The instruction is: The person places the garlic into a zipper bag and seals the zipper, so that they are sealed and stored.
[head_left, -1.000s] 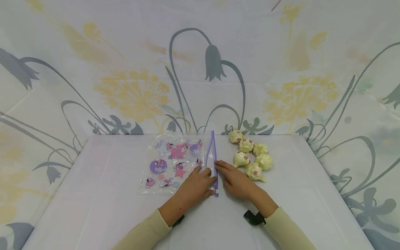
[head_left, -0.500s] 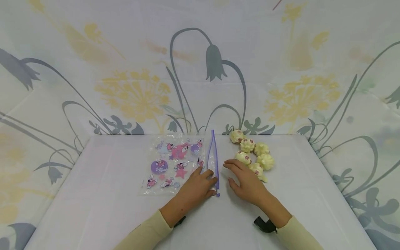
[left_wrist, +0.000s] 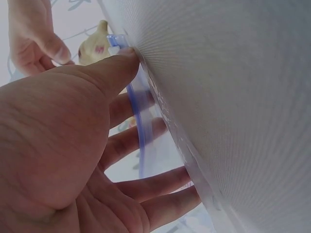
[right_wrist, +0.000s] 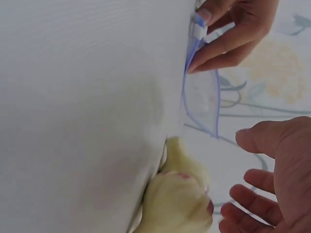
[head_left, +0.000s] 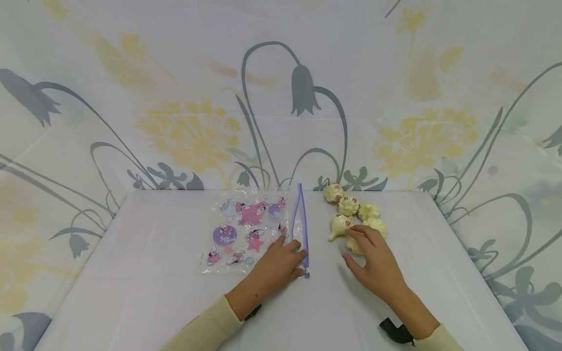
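A clear zip bag [head_left: 225, 235] printed with pink and purple cartoon figures lies flat on the table, its purple zip edge [head_left: 304, 219] facing right and parted. My left hand [head_left: 281, 265] rests on the bag's mouth with fingers spread. In the left wrist view the thumb presses by the white slider [left_wrist: 114, 50], and the fingers extend across the opening. My right hand [head_left: 379, 268], palm facing left, hovers over the nearest garlic bulbs with thumb and fingers apart. One garlic bulb [head_left: 339, 225] lies at its fingertips; another garlic bulb [right_wrist: 177, 204] shows below the hand in the right wrist view.
More garlic bulbs [head_left: 349, 205] form a loose cluster right of the bag, reaching the table's back edge. A white cloth covers the table [head_left: 153, 273]. Behind it rises a flower-printed backdrop [head_left: 281, 122].
My right hand has left the bag's zip edge and moved right, over the garlic, its thumb and fingers spreading. The left hand has stayed on the bag.
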`<state>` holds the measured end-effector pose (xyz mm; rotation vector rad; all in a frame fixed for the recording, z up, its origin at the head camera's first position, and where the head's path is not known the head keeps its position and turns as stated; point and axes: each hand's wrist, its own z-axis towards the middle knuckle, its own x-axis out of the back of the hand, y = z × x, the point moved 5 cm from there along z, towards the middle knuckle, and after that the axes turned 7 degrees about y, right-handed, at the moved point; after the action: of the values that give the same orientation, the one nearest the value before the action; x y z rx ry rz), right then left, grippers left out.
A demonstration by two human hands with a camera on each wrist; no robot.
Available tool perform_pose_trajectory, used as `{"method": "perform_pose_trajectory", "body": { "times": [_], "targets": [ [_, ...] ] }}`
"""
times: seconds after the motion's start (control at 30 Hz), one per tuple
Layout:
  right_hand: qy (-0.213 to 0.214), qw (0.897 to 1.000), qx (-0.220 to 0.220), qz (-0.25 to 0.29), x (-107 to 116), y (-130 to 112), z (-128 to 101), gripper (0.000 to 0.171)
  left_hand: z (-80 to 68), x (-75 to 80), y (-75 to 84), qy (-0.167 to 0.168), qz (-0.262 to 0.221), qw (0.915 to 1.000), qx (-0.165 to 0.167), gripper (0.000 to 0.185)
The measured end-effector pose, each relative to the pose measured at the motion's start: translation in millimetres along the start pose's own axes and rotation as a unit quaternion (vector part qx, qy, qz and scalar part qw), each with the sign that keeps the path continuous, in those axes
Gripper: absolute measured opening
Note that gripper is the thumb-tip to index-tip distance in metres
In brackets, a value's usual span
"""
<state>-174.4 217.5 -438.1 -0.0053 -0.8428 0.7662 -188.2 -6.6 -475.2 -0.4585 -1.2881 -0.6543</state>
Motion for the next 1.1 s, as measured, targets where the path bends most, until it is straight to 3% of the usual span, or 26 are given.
{"method": "perform_pose_trajectory", "body": {
  "times": [0.27,1.1],
  "targets": [
    [-0.006,0.999,-0.029,-0.034,8.5,15.1,-15.7,0.068,-0.6,0.9,-0.1,-0.003,0.003,1.0,0.007,0.045],
    [-0.054,0.996,-0.051,-0.042,0.6,20.5,-19.3,0.06,-2.5,1.5,0.0,-0.014,-0.002,0.9998,0.012,0.047]
  ]
}}
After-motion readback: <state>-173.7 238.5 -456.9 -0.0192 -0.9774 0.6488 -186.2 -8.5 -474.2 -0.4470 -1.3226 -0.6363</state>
